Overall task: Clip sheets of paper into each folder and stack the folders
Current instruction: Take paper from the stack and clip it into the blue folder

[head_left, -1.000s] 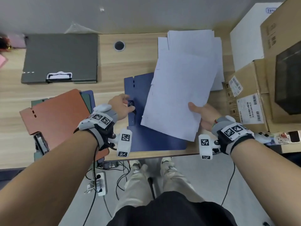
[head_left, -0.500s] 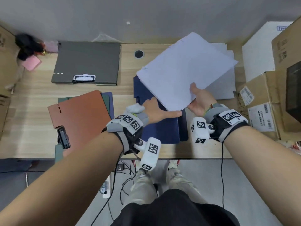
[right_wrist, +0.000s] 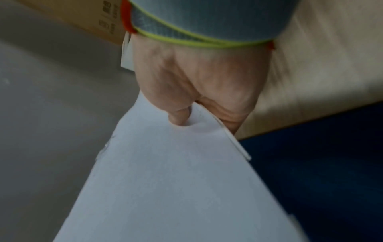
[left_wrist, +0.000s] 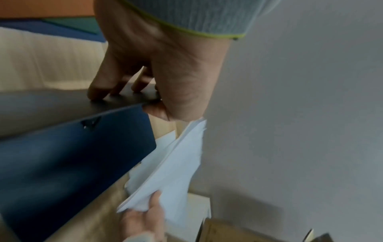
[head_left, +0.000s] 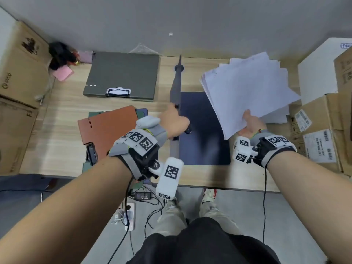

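Note:
A dark blue folder (head_left: 202, 130) lies on the desk in front of me. Its cover (head_left: 176, 88) stands upright, edge-on in the head view. My left hand (head_left: 177, 119) pinches that cover's edge, with the fingers (left_wrist: 99, 88) on its outer face and the thumb under it. My right hand (head_left: 247, 121) grips a stack of white paper (head_left: 247, 88) by its near corner and holds it tilted above the folder's right side. In the right wrist view the thumb (right_wrist: 180, 117) presses on top of the paper (right_wrist: 165, 180).
An orange folder (head_left: 108, 124) tops a pile of green and blue folders at left, with a black clip (head_left: 91, 153) at its near edge. A grey-green folder (head_left: 122, 75) lies at the back. Cardboard boxes (head_left: 323, 130) crowd the right side, and another box (head_left: 17, 63) stands at left.
My left hand has swung the blue folder's cover up until it stands upright. My right hand has carried the paper stack to the right, off the folder's middle.

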Demonstrator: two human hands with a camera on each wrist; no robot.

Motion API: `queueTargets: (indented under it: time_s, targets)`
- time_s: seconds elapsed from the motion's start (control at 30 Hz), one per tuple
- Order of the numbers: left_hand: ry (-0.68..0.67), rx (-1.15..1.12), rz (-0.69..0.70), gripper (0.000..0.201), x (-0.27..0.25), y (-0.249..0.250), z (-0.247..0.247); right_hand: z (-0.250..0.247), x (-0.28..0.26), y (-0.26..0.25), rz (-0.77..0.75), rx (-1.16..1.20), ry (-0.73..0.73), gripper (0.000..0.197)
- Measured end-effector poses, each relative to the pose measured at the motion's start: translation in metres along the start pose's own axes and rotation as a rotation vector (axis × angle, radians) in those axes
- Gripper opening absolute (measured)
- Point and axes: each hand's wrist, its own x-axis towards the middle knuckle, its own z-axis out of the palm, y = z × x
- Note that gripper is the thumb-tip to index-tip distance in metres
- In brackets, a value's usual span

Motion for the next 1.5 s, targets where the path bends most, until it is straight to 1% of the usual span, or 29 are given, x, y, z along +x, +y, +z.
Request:
queueTargets:
  time_s: [0.07, 0.1, 0.17, 0.2, 0.23, 0.27, 0.33, 0.37, 0.43, 0.5, 0.53, 0.6, 0.67, 0.7, 0.73, 0.77, 0.83, 0.9, 0.93, 1.0, 1.03, 1.17, 1.2, 1.23, 1.27, 1.33, 1.4, 1.47, 1.5]
  targets:
    - [0.103, -0.024, -0.003, 0.044, 0.001, -0.008, -0.028, 0.0, 0.007, 0.015, -0.063, -0.478, 0.045, 0.044]
    - [0.162, 0.032, 0.006, 0.037, 0.004, -0.012, -0.039, -0.002, 0.015, 0.023, -0.093, -0.666, 0.062, 0.041]
    - [0.279, 0.213, 0.012, 0.02, 0.013, -0.03, -0.064, 0.0, 0.024, 0.032, -0.151, -0.769, 0.06, 0.028]
    - [0.316, 0.297, -0.001, 0.015, 0.019, -0.042, -0.077, 0.005, 0.025, 0.038, -0.166, -0.849, 0.045, 0.028]
    - [0.335, 0.362, -0.01, 0.016, 0.025, -0.053, -0.087, 0.007, 0.029, 0.043, -0.191, -0.896, 0.035, 0.031]
    - [0.342, 0.393, -0.024, 0.024, 0.033, -0.066, -0.095, 0.009, 0.032, 0.046, -0.211, -0.914, 0.032, 0.033]
    - [0.343, 0.402, -0.068, 0.039, 0.048, -0.093, -0.108, 0.013, 0.035, 0.05, -0.232, -0.949, 0.035, 0.036]
    - [0.346, 0.402, -0.087, 0.042, 0.053, -0.104, -0.113, 0.014, 0.035, 0.049, -0.23, -0.975, 0.031, 0.039]
    - [0.358, 0.403, -0.152, 0.045, 0.063, -0.124, -0.12, 0.015, 0.033, 0.046, -0.199, -1.019, 0.023, 0.052]
    - [0.404, 0.412, -0.22, 0.052, 0.067, -0.138, -0.12, 0.015, 0.031, 0.045, -0.155, -1.087, 0.035, 0.066]
    - [0.432, 0.44, -0.245, 0.057, 0.074, -0.141, -0.116, 0.016, 0.034, 0.043, -0.128, -1.1, 0.046, 0.07]
    - [0.482, 0.538, -0.283, 0.063, 0.077, -0.142, -0.105, 0.018, 0.037, 0.041, -0.113, -1.073, 0.056, 0.07]
    - [0.469, 0.617, -0.305, 0.064, 0.081, -0.134, -0.09, 0.021, 0.04, 0.038, -0.126, -1.033, 0.055, 0.068]
    - [0.423, 0.636, -0.305, 0.062, 0.086, -0.127, -0.083, 0.022, 0.044, 0.036, -0.141, -1.008, 0.051, 0.067]
    - [0.343, 0.646, -0.289, 0.057, 0.096, -0.122, -0.073, 0.022, 0.049, 0.033, -0.142, -0.994, 0.064, 0.065]
    - [0.248, 0.645, -0.247, 0.045, 0.106, -0.113, -0.062, 0.021, 0.054, 0.031, -0.153, -0.98, 0.071, 0.062]
    - [0.115, 0.593, -0.224, 0.015, 0.12, -0.098, -0.038, 0.02, 0.063, 0.027, -0.19, -0.94, 0.06, 0.054]
    - [0.09, 0.497, -0.221, 0.007, 0.125, -0.084, -0.01, 0.02, 0.069, 0.022, -0.226, -0.906, 0.06, 0.044]
    - [0.081, 0.459, -0.218, 0.012, 0.128, -0.08, 0.006, 0.019, 0.073, 0.019, -0.225, -0.897, 0.062, 0.042]
    - [0.08, 0.391, -0.212, 0.042, 0.136, -0.076, 0.037, 0.019, 0.08, 0.013, -0.209, -0.884, 0.058, 0.047]
    - [0.108, 0.354, -0.21, 0.052, 0.134, -0.075, 0.044, 0.021, 0.08, 0.012, -0.212, -0.88, 0.054, 0.05]
    - [0.127, 0.243, -0.259, 0.042, 0.147, -0.076, 0.069, 0.026, 0.092, 0.012, -0.173, -0.86, 0.028, 0.054]
    - [0.141, 0.23, -0.252, 0.046, 0.146, -0.076, 0.069, 0.028, 0.093, 0.014, -0.163, -0.858, 0.01, 0.059]
    - [0.161, 0.246, -0.239, 0.052, 0.148, -0.075, 0.07, 0.029, 0.093, 0.016, -0.161, -0.853, -0.004, 0.063]
    - [0.173, 0.293, -0.225, 0.052, 0.149, -0.073, 0.071, 0.028, 0.097, 0.018, -0.149, -0.852, -0.006, 0.066]
    - [0.189, 0.391, -0.235, 0.044, 0.15, -0.066, 0.072, 0.025, 0.104, 0.022, -0.123, -0.891, -0.016, 0.07]
    - [0.25, 0.469, -0.287, 0.034, 0.151, -0.064, 0.071, 0.024, 0.107, 0.024, -0.107, -0.924, -0.021, 0.072]
    - [0.265, 0.509, -0.294, 0.026, 0.152, -0.068, 0.066, 0.026, 0.105, 0.023, -0.115, -0.925, -0.019, 0.068]
    - [0.247, 0.501, -0.272, 0.026, 0.154, -0.069, 0.066, 0.027, 0.105, 0.022, -0.119, -0.927, -0.021, 0.066]
